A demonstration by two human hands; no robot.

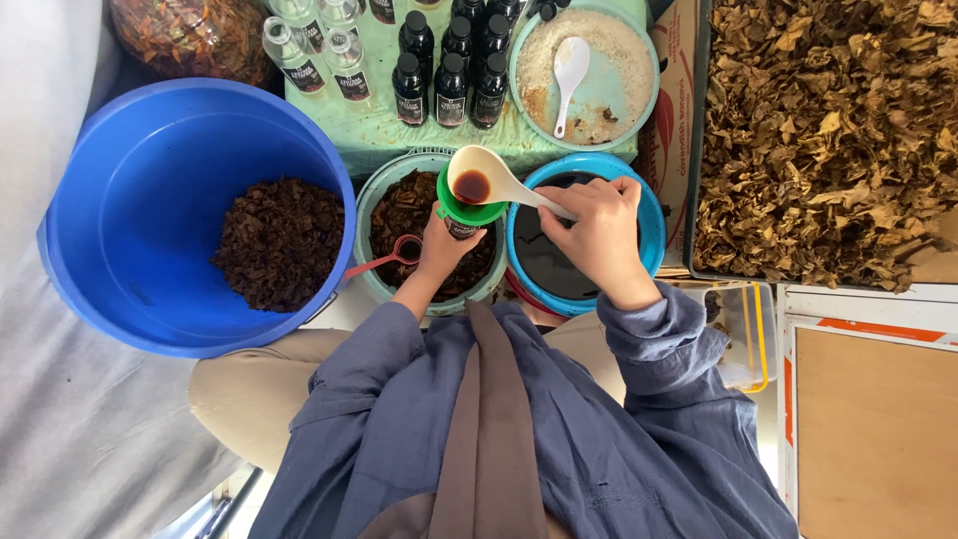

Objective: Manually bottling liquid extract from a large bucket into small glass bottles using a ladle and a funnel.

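Observation:
My right hand grips the handle of a white ladle whose bowl holds dark brown liquid. The ladle's bowl sits just over a green funnel. The funnel rests in a small bottle that my left hand holds from below; the bottle is mostly hidden. Both hands hover over a teal bowl of dark wet leaves and a blue bowl of dark liquid.
A big blue bucket with dark leaves stands at the left. A red spoon lies in the teal bowl. Filled dark bottles, clear bottles and a bowl of pale powder sit on a green surface. A crate of dry leaves fills the right.

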